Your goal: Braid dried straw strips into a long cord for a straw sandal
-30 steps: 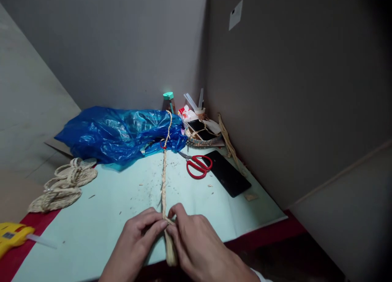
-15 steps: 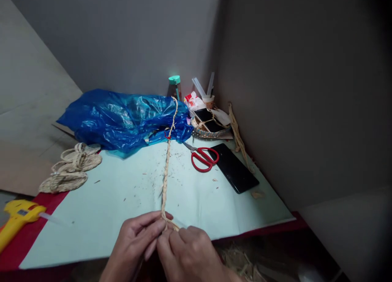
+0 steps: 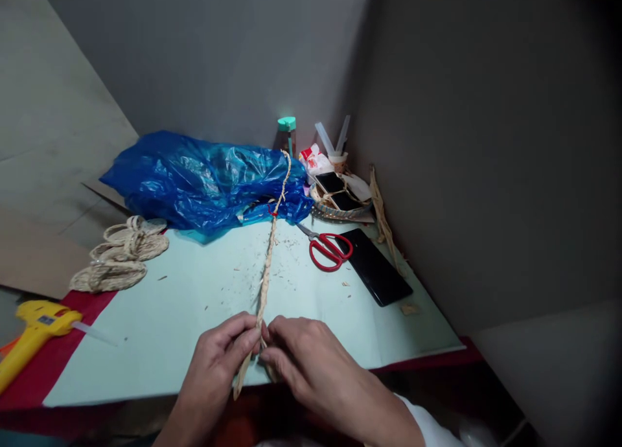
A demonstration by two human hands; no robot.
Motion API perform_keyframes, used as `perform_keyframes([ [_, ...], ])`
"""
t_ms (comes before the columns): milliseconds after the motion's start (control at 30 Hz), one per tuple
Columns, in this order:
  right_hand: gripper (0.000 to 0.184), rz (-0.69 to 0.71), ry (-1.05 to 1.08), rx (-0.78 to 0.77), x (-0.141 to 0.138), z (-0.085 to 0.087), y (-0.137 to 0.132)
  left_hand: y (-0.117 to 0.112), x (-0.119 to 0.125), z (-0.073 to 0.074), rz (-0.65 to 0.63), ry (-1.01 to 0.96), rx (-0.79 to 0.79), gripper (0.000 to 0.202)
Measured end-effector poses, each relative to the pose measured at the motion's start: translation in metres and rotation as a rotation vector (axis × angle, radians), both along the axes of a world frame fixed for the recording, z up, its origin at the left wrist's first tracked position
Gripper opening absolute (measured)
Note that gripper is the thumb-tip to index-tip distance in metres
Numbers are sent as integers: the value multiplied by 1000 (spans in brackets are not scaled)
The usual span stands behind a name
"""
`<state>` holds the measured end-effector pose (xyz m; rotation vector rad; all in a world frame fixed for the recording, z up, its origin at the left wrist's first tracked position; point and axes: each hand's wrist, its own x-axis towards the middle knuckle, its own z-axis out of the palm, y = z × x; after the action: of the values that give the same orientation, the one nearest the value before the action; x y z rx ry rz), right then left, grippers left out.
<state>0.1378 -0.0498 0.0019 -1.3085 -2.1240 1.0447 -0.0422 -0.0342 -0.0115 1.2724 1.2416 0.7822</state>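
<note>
Braided cord: The cord (image 3: 267,265) ran from your fingertips near the table's front edge up the middle of the pale cover (image 3: 184,330), its far end lying over the blue bag (image 3: 208,181).
Plaited part: Everything visible beyond your fingers looked finished, an even twist along most of the length, with a red tie (image 3: 273,211) where it met the bag.
Loose ends: Below your grip, one flat strand (image 3: 241,376) hung free on the left and another strand (image 3: 271,372) showed under your right hand; these looked unworked, and how much remained could not be told.
Left hand: Your left hand (image 3: 216,353) pinched the braid's near end between thumb and forefinger.
Right hand: Your right hand (image 3: 315,353) had thumb and forefinger drawn together, seemingly on the right-hand strand, just beside the left fingertips.
Scissors: The red-handled scissors (image 3: 330,251) lay beyond your right hand, one handle over the corner of a black phone (image 3: 376,269).
Sandals: Woven sandals (image 3: 119,265) rested at the table's left edge.
Glue gun: The yellow glue gun (image 3: 41,327) lay nearer you, its clear stick pointing inward.
</note>
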Motion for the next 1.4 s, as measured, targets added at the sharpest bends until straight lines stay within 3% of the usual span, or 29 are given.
perform_keyframes([
  [133, 17, 62, -68, 66, 3, 3, 13, 5, 4, -1, -3, 28, 60, 27],
  [267, 20, 130, -194, 129, 14, 21, 38, 13, 3, -11, 4, 37, 47, 27],
  [400, 22, 3, -288, 205, 28, 34, 82, 24, -1, -14, -4, 132, 48, 29],
  [600, 18, -151, -409, 294, 50, 43, 147, 34, -4, -5, -65, 287, 90, 32],
  [767, 19, -234, -382, 332, 68, 53, 159, 39, 6, 6, -146, 327, 162, 31],
  [933, 19, -236, -432, 289, 75, 51, 167, 56, 20, 11, -180, 451, 289, 30],
  [1100, 23, -197, -481, 297, 65, 48, 191, 63, 22, 9, -344, 647, 328, 33],
  [1400, 26, -207, -540, 326, 3, 20, 224, 69, 12, 18, -335, 936, 430, 33],
])
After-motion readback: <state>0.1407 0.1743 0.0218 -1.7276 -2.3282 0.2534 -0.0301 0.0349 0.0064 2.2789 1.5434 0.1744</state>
